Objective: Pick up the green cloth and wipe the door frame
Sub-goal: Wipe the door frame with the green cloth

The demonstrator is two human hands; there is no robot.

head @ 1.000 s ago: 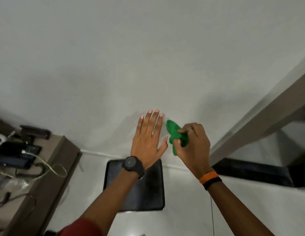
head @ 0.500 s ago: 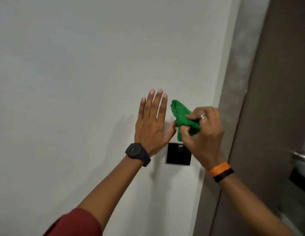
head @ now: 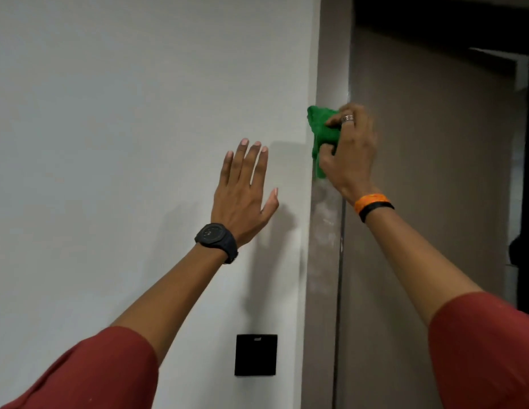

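Observation:
The green cloth (head: 321, 131) is bunched up and pressed against the grey-brown door frame (head: 326, 240), which runs vertically right of the white wall. My right hand (head: 350, 152) is closed around the cloth, with a ring on one finger and orange and black bands at the wrist. Part of the cloth is hidden under its fingers. My left hand (head: 244, 193) lies flat on the wall with fingers spread, left of the frame, a black watch on its wrist. Pale dusty smears show on the frame below the cloth.
A black square wall plate (head: 255, 354) sits low on the white wall (head: 124, 143) near the frame. The brown door (head: 419, 202) stands right of the frame, with a dark opening (head: 523, 178) at the far right.
The view has swung upward from the floor to the wall and door. My right hand has carried the cloth right and up onto the door frame. My left hand stays flat on the wall.

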